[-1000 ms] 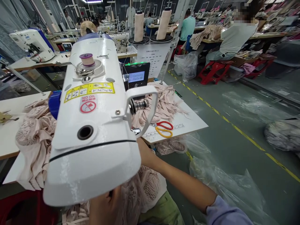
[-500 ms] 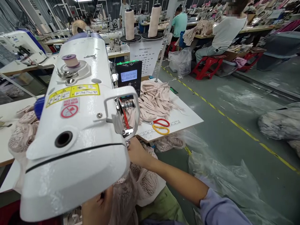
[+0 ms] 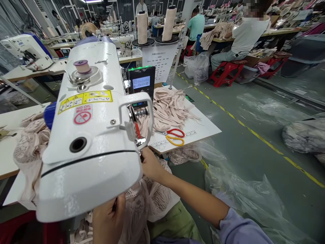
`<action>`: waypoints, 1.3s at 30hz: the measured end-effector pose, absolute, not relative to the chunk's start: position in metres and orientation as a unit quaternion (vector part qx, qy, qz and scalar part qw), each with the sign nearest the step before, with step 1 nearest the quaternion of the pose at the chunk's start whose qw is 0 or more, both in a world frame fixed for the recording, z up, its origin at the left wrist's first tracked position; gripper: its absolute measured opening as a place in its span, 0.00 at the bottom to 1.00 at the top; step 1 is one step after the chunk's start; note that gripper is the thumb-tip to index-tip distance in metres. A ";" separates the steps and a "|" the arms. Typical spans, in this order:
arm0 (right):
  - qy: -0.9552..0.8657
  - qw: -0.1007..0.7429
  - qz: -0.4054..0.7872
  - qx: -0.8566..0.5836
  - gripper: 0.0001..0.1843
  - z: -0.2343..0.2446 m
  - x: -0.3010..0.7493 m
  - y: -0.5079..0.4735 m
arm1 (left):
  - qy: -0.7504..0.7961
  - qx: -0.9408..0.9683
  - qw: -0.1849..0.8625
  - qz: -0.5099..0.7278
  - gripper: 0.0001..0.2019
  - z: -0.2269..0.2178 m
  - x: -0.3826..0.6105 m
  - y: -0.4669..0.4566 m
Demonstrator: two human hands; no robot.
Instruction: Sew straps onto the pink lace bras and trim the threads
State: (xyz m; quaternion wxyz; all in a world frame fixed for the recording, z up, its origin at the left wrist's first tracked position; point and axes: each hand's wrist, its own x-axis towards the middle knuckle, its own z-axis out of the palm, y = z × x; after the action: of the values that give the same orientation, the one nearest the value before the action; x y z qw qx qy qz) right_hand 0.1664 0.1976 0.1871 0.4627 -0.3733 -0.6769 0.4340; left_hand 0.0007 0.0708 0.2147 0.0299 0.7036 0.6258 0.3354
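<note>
A large white sewing machine head (image 3: pixel 91 125) fills the left and middle of the view and hides the needle area. My right hand (image 3: pixel 151 165) reaches in under its front end, beside the thread guard; its fingers are hidden behind the machine. My left hand (image 3: pixel 108 219) sits low under the machine's near end, fingers curled against pale pink lace fabric (image 3: pixel 142 210) that hangs over my lap. More of the same lace (image 3: pixel 30 145) is piled left of the machine.
Red and yellow scissors (image 3: pixel 174 136) lie on the white table (image 3: pixel 203 127) next to a heap of beige straps (image 3: pixel 170 106). A control panel (image 3: pixel 141 84) and thread cones (image 3: pixel 169 23) stand behind. Clear plastic bags (image 3: pixel 241 200) lie on the floor at right. Other workers sit at far tables.
The view shifted slightly, so the machine sits a little more to the right. My left hand has come up further into view under the machine. My right hand stays in the same place.
</note>
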 end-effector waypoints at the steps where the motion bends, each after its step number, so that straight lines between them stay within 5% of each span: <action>1: -0.656 0.476 0.453 -0.372 0.08 0.184 0.167 0.194 | 0.629 0.701 0.034 0.333 0.13 0.215 0.001 0.071; 8: -0.517 0.453 0.621 -0.376 0.13 0.171 0.180 0.162 | 0.681 0.653 0.064 0.325 0.15 0.208 0.001 0.067; 15: -0.527 0.441 0.618 -0.381 0.15 0.174 0.178 0.144 | 0.723 0.598 0.080 0.337 0.14 0.205 0.004 0.066; 39: -0.452 0.391 0.718 -0.357 0.17 0.182 0.217 0.084 | 0.688 0.533 0.374 0.320 0.18 0.206 0.039 0.019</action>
State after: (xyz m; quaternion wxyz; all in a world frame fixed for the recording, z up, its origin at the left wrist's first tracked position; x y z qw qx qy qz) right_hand 0.2173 0.0845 0.1819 0.3906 -0.3572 -0.4522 0.7179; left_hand 0.0390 0.0189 0.2064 0.3742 0.5329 0.6880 0.3204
